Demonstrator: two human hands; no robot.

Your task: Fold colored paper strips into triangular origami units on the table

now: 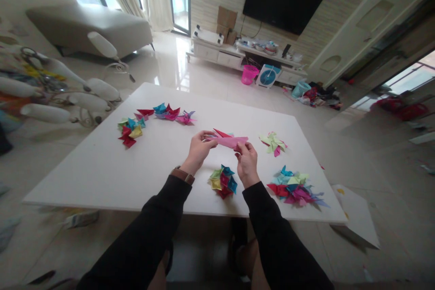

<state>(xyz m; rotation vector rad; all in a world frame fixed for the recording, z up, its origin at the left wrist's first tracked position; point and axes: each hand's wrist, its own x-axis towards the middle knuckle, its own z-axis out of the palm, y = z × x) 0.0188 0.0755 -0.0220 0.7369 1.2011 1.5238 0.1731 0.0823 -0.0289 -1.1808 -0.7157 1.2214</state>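
In the head view, a pink folded paper (231, 142) is held over the white bench (170, 158) between both hands. Its left end is pinched by the grip of the left hand (199, 149), whose wrist is ringed by a brown strap (182, 175); its right end is pinched between the thumb and fingers of the right hand (247, 161). A red point of paper is seen above its upper edge. Between the forearms, a multicoloured paper cluster (223, 181) is set near the front edge. To the right, a pale green paper piece (272, 143) and a mixed paper heap (298, 189) are placed; at the far left, a curved row of folded papers (167, 112) is laid out.
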